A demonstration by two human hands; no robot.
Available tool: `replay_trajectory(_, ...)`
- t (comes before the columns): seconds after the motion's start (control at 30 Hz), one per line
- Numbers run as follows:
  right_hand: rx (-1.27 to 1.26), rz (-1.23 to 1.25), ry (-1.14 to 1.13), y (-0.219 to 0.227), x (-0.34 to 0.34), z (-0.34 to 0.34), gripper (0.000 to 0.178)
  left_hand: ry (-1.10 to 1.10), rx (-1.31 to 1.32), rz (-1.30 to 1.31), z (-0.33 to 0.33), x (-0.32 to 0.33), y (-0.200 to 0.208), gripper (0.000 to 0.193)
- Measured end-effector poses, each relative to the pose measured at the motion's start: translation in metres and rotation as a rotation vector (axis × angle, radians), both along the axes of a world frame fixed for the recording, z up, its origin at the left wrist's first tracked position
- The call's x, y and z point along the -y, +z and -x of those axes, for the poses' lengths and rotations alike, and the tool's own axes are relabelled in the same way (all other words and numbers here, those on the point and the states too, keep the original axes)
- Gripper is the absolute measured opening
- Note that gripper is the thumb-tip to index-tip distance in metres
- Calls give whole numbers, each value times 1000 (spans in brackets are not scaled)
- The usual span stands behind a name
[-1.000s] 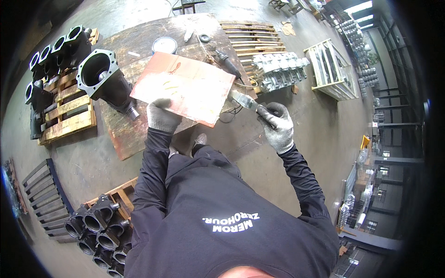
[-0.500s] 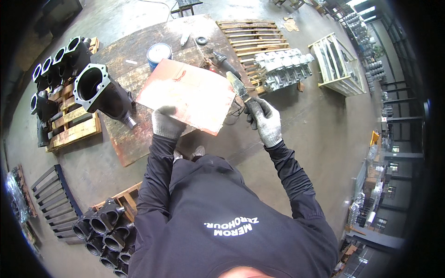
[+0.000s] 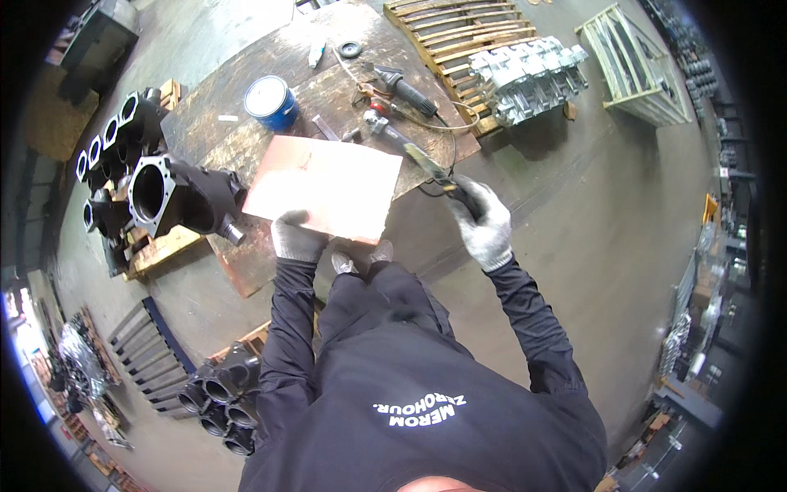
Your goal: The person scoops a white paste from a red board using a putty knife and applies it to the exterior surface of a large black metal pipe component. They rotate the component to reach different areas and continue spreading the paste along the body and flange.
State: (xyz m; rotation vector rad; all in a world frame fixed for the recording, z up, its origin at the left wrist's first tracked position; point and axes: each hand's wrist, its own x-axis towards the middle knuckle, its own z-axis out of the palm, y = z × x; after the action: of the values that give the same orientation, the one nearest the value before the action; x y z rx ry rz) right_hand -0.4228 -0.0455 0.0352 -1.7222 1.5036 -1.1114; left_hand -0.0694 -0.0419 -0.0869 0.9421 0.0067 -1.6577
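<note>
My left hand (image 3: 298,236), in a grey-white glove, grips the near edge of a flat, pinkish board (image 3: 328,184), its thumb on top. Bright glare washes out much of the board's face. In my right glove (image 3: 484,223), the fingers are closed around the dark handle of a scraper (image 3: 425,161). Its pale, smeared blade points up and left, just off the board's right edge. Past the blade, an angle grinder (image 3: 382,126) lies on the worn worktable (image 3: 215,97), and a second grinder (image 3: 407,90) rests farther right.
A blue bucket (image 3: 283,112) with a whitish top stands on the table. A large black casting (image 3: 184,197) sits at the left, before more castings on a pallet. Silvery metal parts (image 3: 525,78) lie beside a wooden pallet (image 3: 459,29); a framed crate (image 3: 635,70) is farther right.
The view has shifted. The board has drawn nearer to me, uncovering more of the bucket and the grinder. My right hand with the scraper has moved slightly away to the right.
</note>
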Motion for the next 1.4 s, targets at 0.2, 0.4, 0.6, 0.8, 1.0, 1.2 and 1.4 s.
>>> replay_trajectory(0.2, -307, 179, 68, -12, 19, 7, 38, -24, 223, 17, 8, 4, -37, 48)
replay_trajectory(0.4, -591, 319, -30, -18, -13, 43, 47, -68, 11, 5, -2, 8, -23, 29)
replay_trajectory(0.6, -519, 213, -111, -36, -33, 7, 42, -360, 767, 322, -31, -3, -64, 28)
replay_trajectory(0.8, 128, -307, -396, -89, -105, -53, 37, -581, 503, 183, -90, -18, -170, 22)
replay_trajectory(1.0, -126, -602, -493, -136, -168, -92, 41, -302, -386, -152, -116, -15, -276, 53)
replay_trajectory(1.2, 93, -749, -791, -171, -194, -128, 42, -664, 253, -138, -94, 20, -382, 24)
replay_trajectory(1.4, -10, -882, -844, -186, -209, -140, 46, -1278, 1111, 390, -77, 43, -375, 24)
